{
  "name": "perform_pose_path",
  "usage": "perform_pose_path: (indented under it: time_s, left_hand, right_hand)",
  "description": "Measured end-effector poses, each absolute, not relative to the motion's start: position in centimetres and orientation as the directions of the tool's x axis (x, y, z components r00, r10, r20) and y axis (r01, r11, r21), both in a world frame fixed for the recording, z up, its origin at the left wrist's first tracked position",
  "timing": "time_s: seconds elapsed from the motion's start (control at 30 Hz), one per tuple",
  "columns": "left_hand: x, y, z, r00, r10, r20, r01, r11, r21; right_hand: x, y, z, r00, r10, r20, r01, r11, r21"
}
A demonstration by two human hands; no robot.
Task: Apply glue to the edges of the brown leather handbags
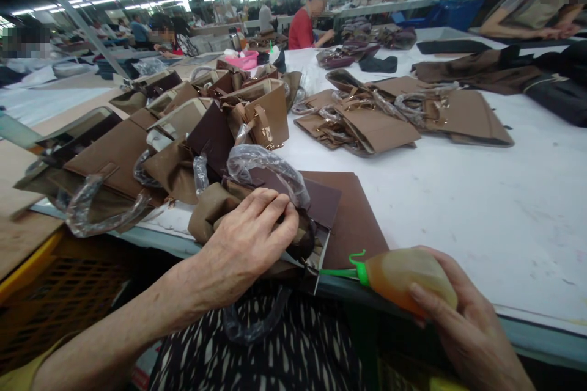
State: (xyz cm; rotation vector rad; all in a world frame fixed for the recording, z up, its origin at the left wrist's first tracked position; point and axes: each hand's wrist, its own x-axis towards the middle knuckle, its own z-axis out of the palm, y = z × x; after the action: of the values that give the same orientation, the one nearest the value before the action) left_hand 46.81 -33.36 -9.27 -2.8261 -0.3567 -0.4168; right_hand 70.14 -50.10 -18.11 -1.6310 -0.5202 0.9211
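Observation:
My right hand (pixel 458 311) is wrapped round a squeeze bottle (pixel 408 275) of amber liquid. The bottle lies almost level, and its green nozzle (pixel 339 272) points left at the open edge of a handbag (pixel 316 195). Bent over that bag, my left hand (pixel 257 232) grips its upper part; what its fingertips pinch is hidden. One plastic-wrapped handle (pixel 270 165) arches behind my left hand, and another (pixel 259 324) hangs over the table's edge against my patterned clothing. A flat brown panel (pixel 358 214) lies under the bag on the white tabletop.
Brown handbags (pixel 114 159) crowd the left side of the table. More bags (pixel 367 122) lie flat further back. A yellow crate (pixel 59 293) stands below at the left. Beyond are a pink basin (pixel 243 60), a person in red (pixel 305 27) and other people at tables.

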Motion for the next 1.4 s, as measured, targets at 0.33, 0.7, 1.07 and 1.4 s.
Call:
perform_pose_path:
  time_s: [0.33, 0.7, 1.07, 1.4]
  left_hand:
    - [46.7, -33.6, -9.2, 0.928, 0.208, 0.311, 0.283, -0.933, -0.221]
    - [46.7, -33.6, -9.3, 0.925, 0.21, 0.316, 0.285, -0.934, -0.215]
    - [46.7, -33.6, -9.5, 0.923, 0.216, 0.317, 0.286, -0.939, -0.194]
    - [46.5, -33.5, -9.7, 0.928, 0.216, 0.304, 0.276, -0.947, -0.168]
  right_hand:
    - [70.6, -51.1, -20.0, 0.585, 0.761, -0.279, -0.12, -0.259, -0.958]
    - [71.2, -49.1, -20.4, 0.684, 0.701, -0.202, 0.006, -0.282, -0.959]
    - [70.3, -51.5, -19.5, 0.605, 0.734, -0.308, -0.161, -0.267, -0.95]
    - [69.0, -51.6, -19.0, 0.597, 0.695, -0.4, -0.267, -0.298, -0.916]
